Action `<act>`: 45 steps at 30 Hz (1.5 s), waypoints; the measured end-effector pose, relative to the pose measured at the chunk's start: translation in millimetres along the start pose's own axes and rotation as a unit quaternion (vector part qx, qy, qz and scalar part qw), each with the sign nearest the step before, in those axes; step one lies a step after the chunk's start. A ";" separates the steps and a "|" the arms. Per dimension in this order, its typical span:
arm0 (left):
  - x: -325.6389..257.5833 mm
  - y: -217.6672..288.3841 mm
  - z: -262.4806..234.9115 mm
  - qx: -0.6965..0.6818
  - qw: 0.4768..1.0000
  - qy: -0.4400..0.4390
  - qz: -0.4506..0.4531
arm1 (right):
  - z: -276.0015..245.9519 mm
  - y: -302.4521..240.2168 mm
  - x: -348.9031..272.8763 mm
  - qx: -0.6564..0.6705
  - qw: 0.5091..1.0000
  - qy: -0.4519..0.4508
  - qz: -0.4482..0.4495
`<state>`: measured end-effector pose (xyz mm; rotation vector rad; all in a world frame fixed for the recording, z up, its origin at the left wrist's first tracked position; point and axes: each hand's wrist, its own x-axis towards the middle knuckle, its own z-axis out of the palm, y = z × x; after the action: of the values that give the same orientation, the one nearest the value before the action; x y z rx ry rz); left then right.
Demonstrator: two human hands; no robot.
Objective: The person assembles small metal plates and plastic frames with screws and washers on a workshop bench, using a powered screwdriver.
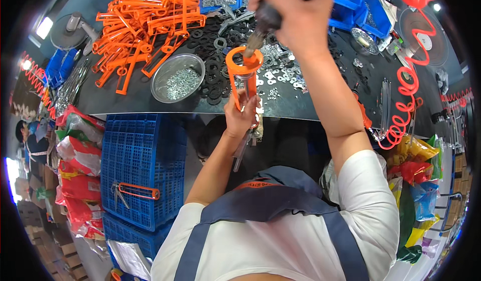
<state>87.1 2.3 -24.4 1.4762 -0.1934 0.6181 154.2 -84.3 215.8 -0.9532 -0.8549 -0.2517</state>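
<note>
My left hand [241, 114] is closed around an orange caulking gun frame [244, 71], held upright at the table's near edge with its ring end up. A thin metal rod [240, 157] runs down below that hand. My right hand [299, 23], smeared by motion, grips a dark power driver [267, 18] from above. The driver's nose points down into the frame's ring; its very tip is hidden there. Beside the frame stands a metal bowl [155, 78] with small shiny screws [183, 84]. Black rings [215, 85] and small metal plates [286, 72] lie scattered around.
Orange frames [143, 23] are heaped at the back left. Blue parts bins [345, 3] line the back. A coiled red air hose [408, 83] hangs at the right. Blue crates [143, 161] stand below the table at left, with a caulking gun [138, 191] against them.
</note>
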 end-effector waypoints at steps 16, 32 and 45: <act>0.4 7.5 -1.4 -0.007 0.999 0.008 -0.042 | 24.8 16.8 -9.0 -0.308 0.945 -0.088 -0.061; -24.5 59.9 -36.0 -0.200 0.977 -0.031 -0.067 | -290.3 92.6 -115.1 -0.741 0.595 0.020 0.309; -10.7 65.2 -84.2 -0.578 0.798 0.169 0.001 | 12.7 61.0 -238.2 0.055 0.972 0.020 0.229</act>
<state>25.0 78.8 17.4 0.1629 -0.2294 0.5751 24.1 -78.5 6.8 -1.0095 -0.5833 0.1725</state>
